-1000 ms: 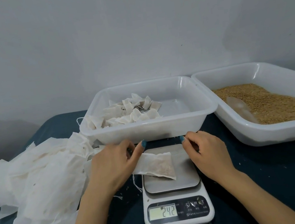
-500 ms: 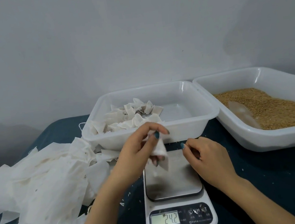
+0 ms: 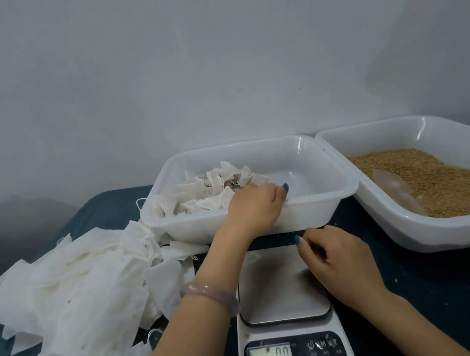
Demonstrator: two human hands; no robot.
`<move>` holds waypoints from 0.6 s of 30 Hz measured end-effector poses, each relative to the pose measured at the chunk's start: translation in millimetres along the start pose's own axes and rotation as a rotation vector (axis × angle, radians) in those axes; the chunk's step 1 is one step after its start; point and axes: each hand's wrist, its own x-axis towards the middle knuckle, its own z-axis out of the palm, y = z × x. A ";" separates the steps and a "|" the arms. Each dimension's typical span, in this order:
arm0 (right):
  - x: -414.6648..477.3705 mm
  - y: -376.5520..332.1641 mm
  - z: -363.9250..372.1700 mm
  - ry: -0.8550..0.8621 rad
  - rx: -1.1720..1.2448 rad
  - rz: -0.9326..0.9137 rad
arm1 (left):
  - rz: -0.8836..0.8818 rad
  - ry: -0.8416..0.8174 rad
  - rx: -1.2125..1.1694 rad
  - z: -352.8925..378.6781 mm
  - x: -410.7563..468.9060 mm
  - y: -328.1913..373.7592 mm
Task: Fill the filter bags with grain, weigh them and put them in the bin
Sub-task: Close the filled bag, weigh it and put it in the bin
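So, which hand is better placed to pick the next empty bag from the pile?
Probably the left hand: it is at the bin rim, next to the empty bags on its side. The right hand is over the scale, farther away.

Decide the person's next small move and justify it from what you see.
Probably draw the left hand out of the bin and take an empty bag from the pile on the left: the scale is bare, its display reads 0.0, and that hand reaches in among the filled bags.
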 end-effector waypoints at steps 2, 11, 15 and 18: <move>0.6 0.7 0.6 -0.004 -0.003 0.002 | 0.019 0.071 0.178 8.4 -2.1 -0.7; 0.3 -0.7 -0.1 -0.003 -0.001 -0.015 | 0.141 0.427 0.230 15.6 -34.9 -3.2; -0.3 0.3 -0.2 -0.013 -0.021 -0.003 | 0.149 0.533 0.299 -2.9 -54.1 1.7; 0.3 1.2 -1.5 -0.012 -0.024 -0.001 | -0.104 0.389 0.429 -3.8 -73.3 -5.9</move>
